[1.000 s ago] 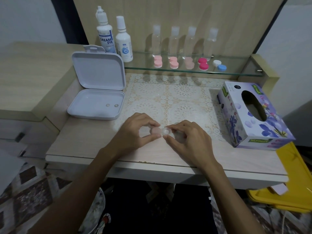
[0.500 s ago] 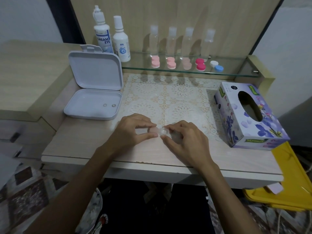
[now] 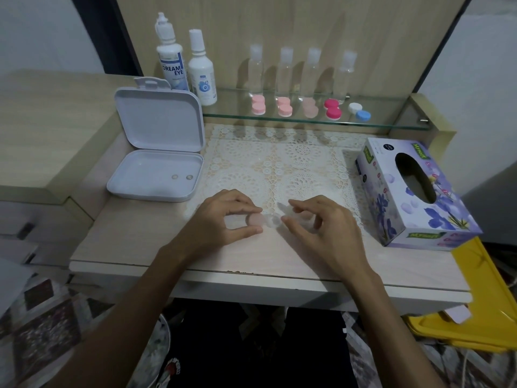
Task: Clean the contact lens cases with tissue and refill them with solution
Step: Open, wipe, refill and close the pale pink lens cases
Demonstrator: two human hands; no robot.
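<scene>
Resting on the desk (image 3: pixel 140 247) at the near edge of the lace mat (image 3: pixel 293 163), a pale pink contact lens case (image 3: pixel 261 220) sits between the two hands. The left hand (image 3: pixel 221 222) pinches the case's pink end, forefinger curled over the top and thumb pressed below. The right hand (image 3: pixel 321 228) has its fingers loosely curled, thumb and forefinger tips spread a little apart; whether they touch the clear end of the case cannot be told. Beyond the left fingers lies an open white box (image 3: pixel 156 175) with two small lenses (image 3: pixel 181 177) in its tray. Well beyond both sets of fingertips, a glass shelf (image 3: pixel 391 119) carries two white solution bottles (image 3: pixel 184 65), four clear bottles (image 3: pixel 299 71) and a row of pink, magenta and white-and-blue lens cases (image 3: pixel 307 109). Out past the right hand's knuckles stands a purple floral tissue box (image 3: pixel 405 191).
</scene>
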